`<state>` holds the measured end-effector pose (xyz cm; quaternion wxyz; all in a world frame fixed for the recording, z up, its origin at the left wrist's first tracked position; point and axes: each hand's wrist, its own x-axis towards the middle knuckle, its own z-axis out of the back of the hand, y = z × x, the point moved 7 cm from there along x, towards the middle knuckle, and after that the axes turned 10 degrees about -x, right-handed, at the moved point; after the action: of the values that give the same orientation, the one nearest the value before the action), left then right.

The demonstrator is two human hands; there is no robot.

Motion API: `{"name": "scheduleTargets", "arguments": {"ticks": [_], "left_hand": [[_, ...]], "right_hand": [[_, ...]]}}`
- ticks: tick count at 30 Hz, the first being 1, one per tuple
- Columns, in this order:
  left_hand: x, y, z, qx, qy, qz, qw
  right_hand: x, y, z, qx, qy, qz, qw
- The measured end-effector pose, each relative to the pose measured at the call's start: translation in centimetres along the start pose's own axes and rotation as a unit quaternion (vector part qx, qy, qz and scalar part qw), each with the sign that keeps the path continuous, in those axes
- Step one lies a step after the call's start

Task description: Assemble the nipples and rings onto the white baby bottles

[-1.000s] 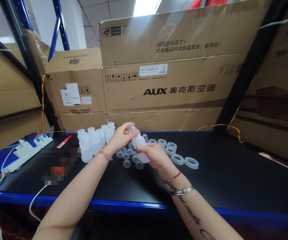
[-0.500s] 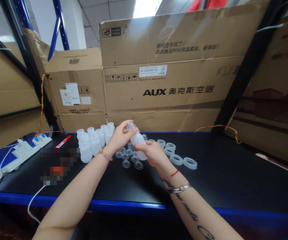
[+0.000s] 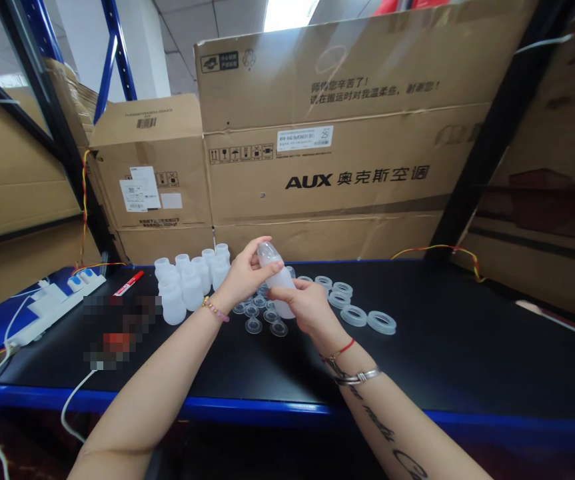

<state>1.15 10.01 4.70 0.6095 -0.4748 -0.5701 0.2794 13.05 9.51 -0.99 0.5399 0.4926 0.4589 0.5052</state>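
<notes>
A translucent white baby bottle point(image 3: 284, 283) is held tilted above the table, its clear domed top point(image 3: 268, 252) leaning up and to the left. My left hand point(image 3: 248, 269) is closed round that upper end, with the thumb across the front. Lower down, my right hand point(image 3: 308, 303) grips the bottle's body, thumb lying along it. Behind and below the hands lie several clear bottle nipples point(image 3: 254, 325), partly hidden by the bottle. Several translucent rings point(image 3: 381, 321) lie to the right, some stacked. To the left, several open white bottles point(image 3: 172, 303) stand upright in a group.
On the black tabletop point(image 3: 447, 360), a red marker point(image 3: 128, 283) lies at left near a pixelated object point(image 3: 117, 340) with a white cable. A white power strip point(image 3: 52, 313) is at the left edge. Cardboard point(image 3: 357, 153) walls off the back. Blue edging point(image 3: 247, 405) runs along the front.
The bottle's top has shifted slightly right, and more of its clear dome shows past my left fingers. Both hands keep their hold. The view has moved a little.
</notes>
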Motion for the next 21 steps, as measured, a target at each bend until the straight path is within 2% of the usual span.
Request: {"name": "scheduleTargets", "arguments": {"ticks": [3, 12, 21], "left_hand": [[0.0, -0.1, 0.0, -0.005, -0.003, -0.005, 1.000], [0.2, -1.1, 0.1, -0.008, 0.005, -0.030, 1.000], [0.0, -1.3, -0.1, 0.024, 0.007, -0.047, 0.999]], "right_hand": [[0.1, 0.1, 0.1, 0.002, -0.003, 0.012, 1.000], [0.1, 1.3, -0.2, -0.001, 0.046, 0.056, 0.997], [0.2, 0.9, -0.2, -0.012, 0.022, 0.067, 0.997]]}}
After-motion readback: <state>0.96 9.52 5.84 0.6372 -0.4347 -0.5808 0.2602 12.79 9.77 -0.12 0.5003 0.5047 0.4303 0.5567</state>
